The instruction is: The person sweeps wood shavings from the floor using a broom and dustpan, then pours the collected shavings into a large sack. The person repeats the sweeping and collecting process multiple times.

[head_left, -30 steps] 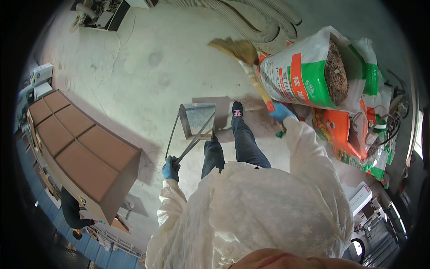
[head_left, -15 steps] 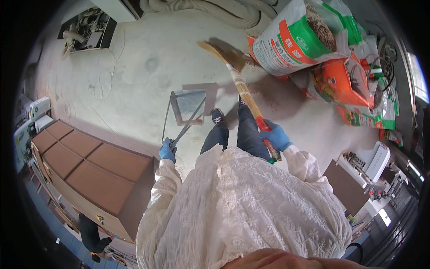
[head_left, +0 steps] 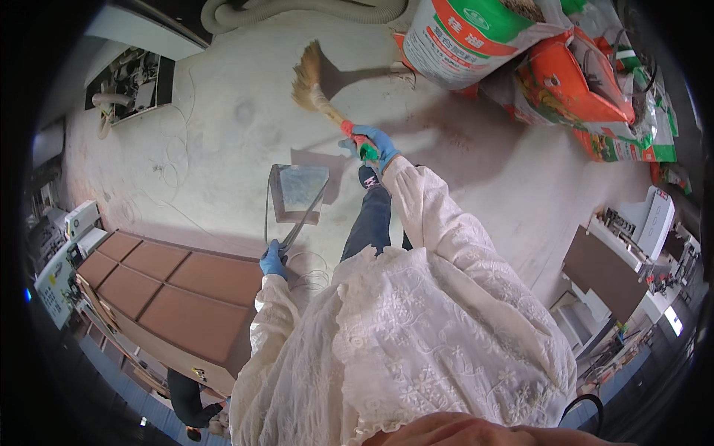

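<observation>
My right hand [head_left: 382, 144], in a blue glove, is closed round the red and green wrapped grip of a straw broom [head_left: 308, 82]. The broom slants away to the far left, its bristles fanned out at or close to the floor. My left hand [head_left: 274, 260], also gloved in blue, grips the strap-like handle of a metal dustpan [head_left: 299, 189]. This square grey pan is at floor level in front of me, its handle straps meeting at my left hand. The broom head is beyond the pan, apart from it.
Large white, green and orange sacks [head_left: 476, 44] stand at the far right, some open. A ribbed hose [head_left: 297, 6] lies along the far edge. A brown panelled unit [head_left: 178, 275] is at my left, with another person [head_left: 190, 401] beyond it. Machinery [head_left: 639, 230] stands right.
My right hand has moved forward and left, swinging the broom head to the left, away from the sacks. The left hand still holds the dustpan. My view has shifted slightly.
</observation>
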